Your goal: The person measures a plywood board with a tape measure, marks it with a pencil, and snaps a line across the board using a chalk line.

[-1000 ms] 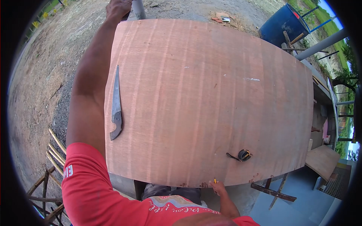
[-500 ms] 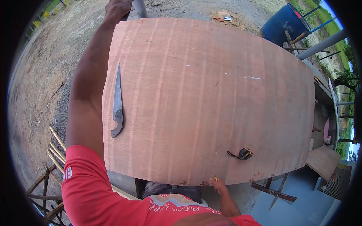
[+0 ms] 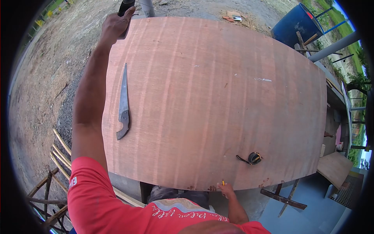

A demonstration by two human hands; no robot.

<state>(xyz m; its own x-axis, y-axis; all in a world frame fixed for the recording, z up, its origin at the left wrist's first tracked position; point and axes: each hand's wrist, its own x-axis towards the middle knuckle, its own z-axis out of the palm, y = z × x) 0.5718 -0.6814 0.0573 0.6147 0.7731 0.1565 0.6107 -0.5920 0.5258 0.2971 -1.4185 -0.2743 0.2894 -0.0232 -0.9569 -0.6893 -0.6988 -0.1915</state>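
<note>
My left hand [image 3: 116,26] is wrapped round a dark object [image 3: 126,17] at the top left corner of a reddish plywood sheet [image 3: 187,109]. What that object is I cannot tell for certain. At the sheet's near edge, my right hand [image 3: 226,190] pinches a small yellow pencil [image 3: 223,182]. A handsaw [image 3: 124,105] lies flat near the left side, its dark handle toward me. The black and yellow tape measure [image 3: 254,158] rests on the sheet, up and right of my right hand, with its strap to the left.
A blue barrel [image 3: 297,25] and a grey pipe [image 3: 334,47] stand beyond the far right corner. Wooden sticks [image 3: 61,152] and a timber frame [image 3: 47,195] are at the lower left. Crossed wood pieces [image 3: 283,199] sit below the near right edge.
My left hand has moved down and left with the dark object, which now shows more fully. My right hand has barely moved. Saw and tape measure still lie on the sheet.
</note>
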